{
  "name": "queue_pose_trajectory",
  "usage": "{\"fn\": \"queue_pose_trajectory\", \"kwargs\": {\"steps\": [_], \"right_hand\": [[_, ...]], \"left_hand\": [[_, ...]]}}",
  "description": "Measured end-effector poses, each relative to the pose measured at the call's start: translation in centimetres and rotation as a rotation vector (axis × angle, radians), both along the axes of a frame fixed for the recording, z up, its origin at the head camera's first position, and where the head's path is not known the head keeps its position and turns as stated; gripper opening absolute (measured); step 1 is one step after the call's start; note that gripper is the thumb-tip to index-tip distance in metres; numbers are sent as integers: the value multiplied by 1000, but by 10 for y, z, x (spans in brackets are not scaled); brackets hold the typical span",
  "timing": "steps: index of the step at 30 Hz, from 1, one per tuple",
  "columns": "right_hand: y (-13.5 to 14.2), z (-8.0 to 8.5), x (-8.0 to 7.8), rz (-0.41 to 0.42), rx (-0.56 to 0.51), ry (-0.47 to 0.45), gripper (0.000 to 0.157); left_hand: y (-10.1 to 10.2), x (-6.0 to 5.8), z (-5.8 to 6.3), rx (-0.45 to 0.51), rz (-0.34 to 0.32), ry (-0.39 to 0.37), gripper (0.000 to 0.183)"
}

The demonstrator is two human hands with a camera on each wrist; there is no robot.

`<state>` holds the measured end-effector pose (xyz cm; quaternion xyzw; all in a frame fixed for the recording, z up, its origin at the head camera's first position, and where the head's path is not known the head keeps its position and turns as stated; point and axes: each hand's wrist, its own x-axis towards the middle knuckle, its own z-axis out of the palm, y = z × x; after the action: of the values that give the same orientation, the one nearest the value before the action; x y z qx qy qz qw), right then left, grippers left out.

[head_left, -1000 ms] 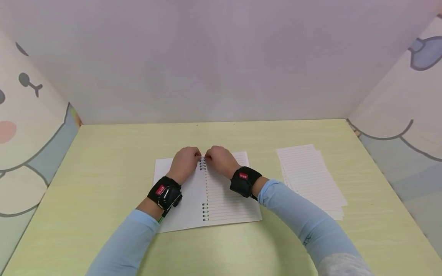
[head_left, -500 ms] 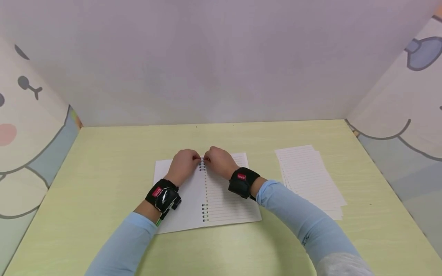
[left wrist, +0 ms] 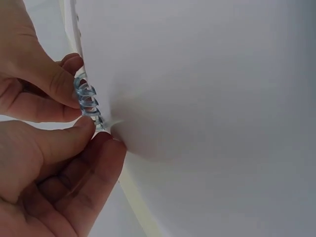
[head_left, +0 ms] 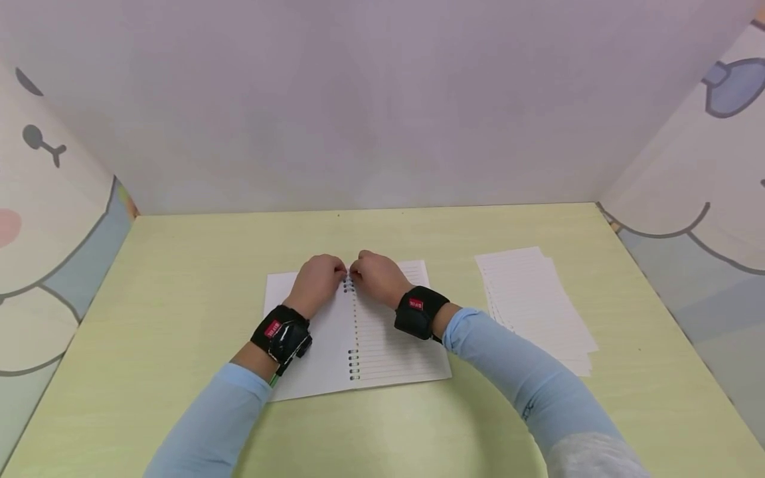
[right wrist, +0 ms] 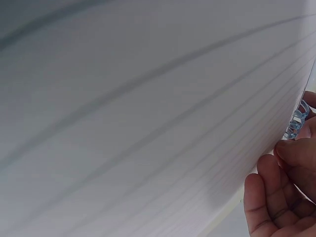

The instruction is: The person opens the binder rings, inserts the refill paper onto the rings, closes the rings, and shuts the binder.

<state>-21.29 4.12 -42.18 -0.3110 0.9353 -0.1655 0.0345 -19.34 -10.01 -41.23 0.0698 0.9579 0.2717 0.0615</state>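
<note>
An open ring-bound notebook [head_left: 402, 355] lies on the table, a plain page on the left and a lined page on the right. Clear bluish binder rings [left wrist: 87, 100] join the pages at the top of the spine, and a second group of rings [head_left: 354, 365] sits at the bottom. My left hand [head_left: 317, 282] pinches the top rings between thumb and fingers from the left. From the right, my right hand [head_left: 379, 279] grips the same rings, its fingertips close to the left ones. Part of the top rings is hidden behind fingers in the right wrist view.
Several loose lined sheets [head_left: 532, 305] lie overlapping to the right of the notebook. The light-green table [head_left: 197, 265] ends at a plain pale wall [head_left: 370, 119] behind, with cartoon-printed walls on both sides. Each wrist wears a black strap.
Both hands stay at the top rings with only slight finger shifts. The notebook and the loose sheets keep their places; the head view has tilted slightly.
</note>
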Motion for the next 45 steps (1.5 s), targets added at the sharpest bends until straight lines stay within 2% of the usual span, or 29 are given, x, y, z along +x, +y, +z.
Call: {"fn": "queue_pose_trajectory", "kwargs": {"steps": [7, 14, 27, 34, 40, 45], "right_hand": [[2, -1, 0, -3, -8, -22, 20], [5, -1, 1, -37, -44, -77, 20], [4, -4, 2, -15, -52, -82, 20], [5, -3, 5, 21, -43, -30, 19], [5, -2, 4, 59, -28, -27, 18], [5, -1, 3, 73, -35, -23, 18]], "left_hand": [[0, 2, -1, -1, 6, -20, 22], [-1, 3, -1, 14, -14, 6, 21], [-5, 5, -3, -17, -48, 15, 19], [-3, 5, -5, -118, -114, 60, 19], [-1, 8, 2, -208, -186, 107, 19], [-2, 9, 3, -219, -182, 108, 21]]}}
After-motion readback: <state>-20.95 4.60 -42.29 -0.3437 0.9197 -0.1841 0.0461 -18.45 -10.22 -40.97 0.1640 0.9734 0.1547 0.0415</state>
